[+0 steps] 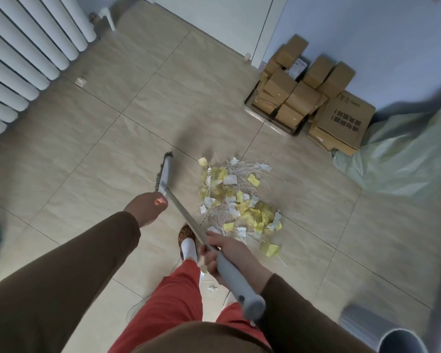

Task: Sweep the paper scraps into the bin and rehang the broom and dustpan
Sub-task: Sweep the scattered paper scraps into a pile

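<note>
A broom with a grey head [165, 171] and thin shaft rests its bristles on the tiled floor, left of a pile of yellow and white paper scraps and thin sticks [238, 200]. My left hand [147, 207] holds the shaft low, just behind the head. My right hand [224, 253] grips the thick grey upper handle [236, 284]. One stray scrap [211, 288] lies near my red trouser leg, another [80, 81] by the radiator. A grey round rim [399, 340], perhaps the bin, shows at the bottom right. I cannot see a dustpan.
A white radiator [23, 59] lines the left wall. Stacked cardboard boxes [308, 95] stand against the far right wall, with a pale green plastic sheet [402, 149] beside them. My slippered foot [187, 242] stands by the pile. A white door [214, 16] is ahead.
</note>
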The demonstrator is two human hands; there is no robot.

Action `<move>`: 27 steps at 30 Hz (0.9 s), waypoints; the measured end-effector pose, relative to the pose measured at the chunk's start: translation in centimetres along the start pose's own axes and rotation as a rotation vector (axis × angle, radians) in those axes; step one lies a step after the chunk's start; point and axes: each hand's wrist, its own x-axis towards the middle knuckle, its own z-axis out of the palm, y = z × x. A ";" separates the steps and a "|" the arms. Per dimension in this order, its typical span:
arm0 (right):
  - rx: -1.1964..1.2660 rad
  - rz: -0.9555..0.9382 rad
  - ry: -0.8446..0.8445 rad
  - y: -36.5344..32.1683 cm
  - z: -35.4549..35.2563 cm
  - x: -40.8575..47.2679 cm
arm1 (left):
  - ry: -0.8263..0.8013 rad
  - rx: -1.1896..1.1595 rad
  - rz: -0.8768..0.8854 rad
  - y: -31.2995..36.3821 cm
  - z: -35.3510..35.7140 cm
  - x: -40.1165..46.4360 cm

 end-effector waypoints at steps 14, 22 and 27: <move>0.091 -0.250 0.058 -4.0 -10.0 -6.7 | -0.037 0.039 0.044 4.0 1.7 0.1; -0.700 -0.597 0.418 -14.2 -11.9 -2.6 | -0.021 0.046 0.147 9.0 3.2 0.1; -1.214 -0.562 0.593 -19.6 -14.7 2.8 | 0.005 0.048 0.166 10.6 5.2 -0.5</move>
